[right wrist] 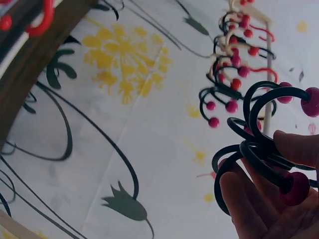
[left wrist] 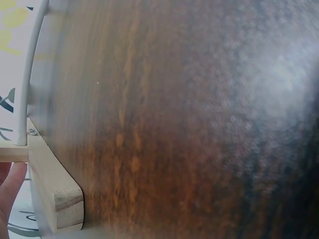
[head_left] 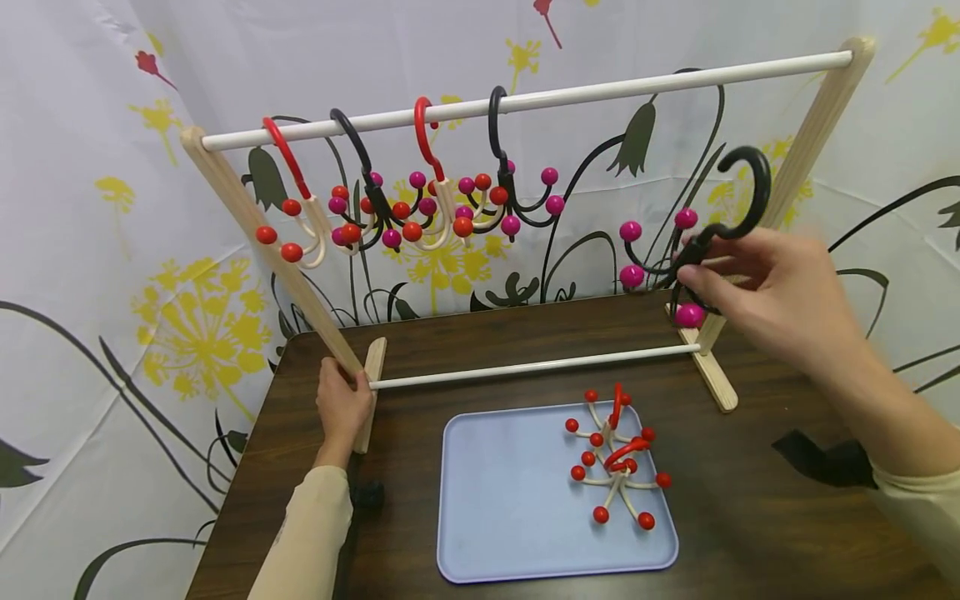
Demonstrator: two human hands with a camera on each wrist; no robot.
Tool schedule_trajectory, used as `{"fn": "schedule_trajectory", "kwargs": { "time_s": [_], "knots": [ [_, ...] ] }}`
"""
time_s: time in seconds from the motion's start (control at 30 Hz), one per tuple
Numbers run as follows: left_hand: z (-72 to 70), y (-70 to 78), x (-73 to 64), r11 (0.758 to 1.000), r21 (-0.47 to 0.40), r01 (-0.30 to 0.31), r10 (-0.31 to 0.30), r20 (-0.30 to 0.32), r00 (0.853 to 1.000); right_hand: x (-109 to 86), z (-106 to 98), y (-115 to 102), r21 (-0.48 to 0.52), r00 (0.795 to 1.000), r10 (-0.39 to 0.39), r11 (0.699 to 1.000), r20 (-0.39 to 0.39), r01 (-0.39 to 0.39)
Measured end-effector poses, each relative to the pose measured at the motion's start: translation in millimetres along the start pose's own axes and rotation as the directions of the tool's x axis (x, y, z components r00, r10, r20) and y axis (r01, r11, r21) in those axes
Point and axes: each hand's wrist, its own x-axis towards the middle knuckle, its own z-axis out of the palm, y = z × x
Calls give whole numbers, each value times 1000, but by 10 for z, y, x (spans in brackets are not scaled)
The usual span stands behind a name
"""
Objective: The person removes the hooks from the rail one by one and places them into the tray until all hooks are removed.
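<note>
My right hand [head_left: 787, 296] pinches a black hook hanger [head_left: 759, 196] by its stem, below and right of the rack's white top rod [head_left: 615, 90]. The hanger's curved arms end in magenta balls, and its open hook points up, apart from the rod. In the right wrist view, thumb and fingers close around its black arms [right wrist: 259, 112]. My left hand [head_left: 343, 404] grips the foot of the rack's left wooden post [head_left: 262, 242]; the left wrist view shows only part of a finger [left wrist: 15, 184] there. Red and black hangers [head_left: 431, 137] alternate along the rod's left half.
A pale blue tray [head_left: 510, 500] on the dark wooden table [head_left: 405, 533] bears two red-hooked hangers [head_left: 618, 467] with red balls at its right side. The rack's lower white bar [head_left: 540, 367] runs behind the tray. A flower-patterned curtain [head_left: 75, 208] hangs behind.
</note>
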Motion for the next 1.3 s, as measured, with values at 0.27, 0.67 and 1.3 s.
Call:
{"fn": "schedule_trajectory", "kwargs": {
  "time_s": [0.27, 0.67, 1.3],
  "knots": [
    [-1, -9, 1, 1000, 3, 9, -9, 16, 1000, -769, 273, 178, 55, 985, -163, 986, 58, 160],
    [0, -7, 1, 1000, 7, 15, -15, 14, 1000, -1758, 703, 517, 125, 954, 39, 989, 299, -79],
    [15, -22, 5, 1000, 4, 6, -6, 9, 1000, -2188, 1320, 764, 119, 803, 295, 905, 517, -408]
  ]
}}
